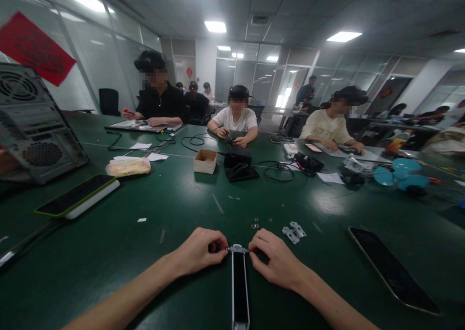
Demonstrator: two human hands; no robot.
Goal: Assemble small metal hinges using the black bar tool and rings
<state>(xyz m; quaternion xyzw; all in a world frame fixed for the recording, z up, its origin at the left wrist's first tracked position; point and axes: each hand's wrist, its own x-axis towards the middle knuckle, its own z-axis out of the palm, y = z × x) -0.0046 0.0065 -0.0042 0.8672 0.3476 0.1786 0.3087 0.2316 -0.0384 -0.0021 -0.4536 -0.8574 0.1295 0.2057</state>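
A long narrow bar (pixel 240 289) with a black face and silver edges lies on the green table, pointing away from me. At its far end sits a small metal fitting (pixel 238 248). My left hand (pixel 203 249) pinches the left side of this fitting with thumb and forefinger. From the other side, my right hand (pixel 271 255) pinches the fitting's right end, its fingers closed too. Beyond my right hand lie metal brackets (pixel 294 232) and several small rings (pixel 255 226).
A phone (pixel 394 269) lies at right, a green-edged device (pixel 78 194) at left beside a computer case (pixel 39 127). Farther back are a small open box (pixel 205 161), a black device (pixel 238 156), cables and blue fan blades (pixel 401 174). People sit across the table.
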